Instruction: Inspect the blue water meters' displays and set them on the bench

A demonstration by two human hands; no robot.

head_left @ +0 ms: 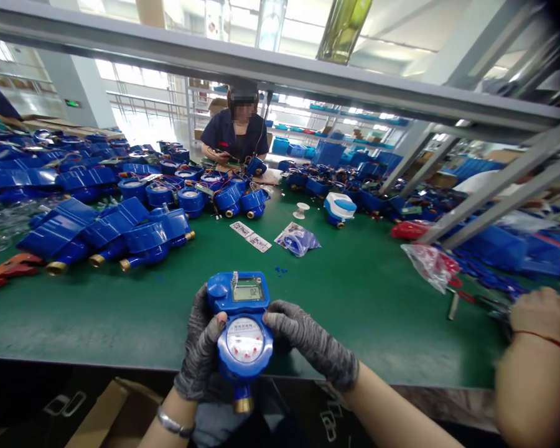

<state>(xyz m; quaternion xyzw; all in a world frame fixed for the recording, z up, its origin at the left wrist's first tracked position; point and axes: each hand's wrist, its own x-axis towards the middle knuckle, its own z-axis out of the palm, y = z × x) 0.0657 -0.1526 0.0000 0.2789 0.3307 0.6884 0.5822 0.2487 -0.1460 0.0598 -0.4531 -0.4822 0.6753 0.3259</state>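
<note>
I hold a blue water meter (242,317) with both gloved hands just above the near edge of the green table (121,317). It has a small LCD screen on top, a round white dial below and a brass fitting at the bottom. My left hand (200,348) wraps its left side, thumb on the dial rim. My right hand (308,342) grips its right side with fingers closed against the housing.
Rows of blue meters (121,230) with brass ends lie at left and across the back. A person in dark blue (236,134) works at the far side. Another person's hand (541,317) is at right, near pliers and red plastic bags (429,261). A cardboard box (116,414) sits below.
</note>
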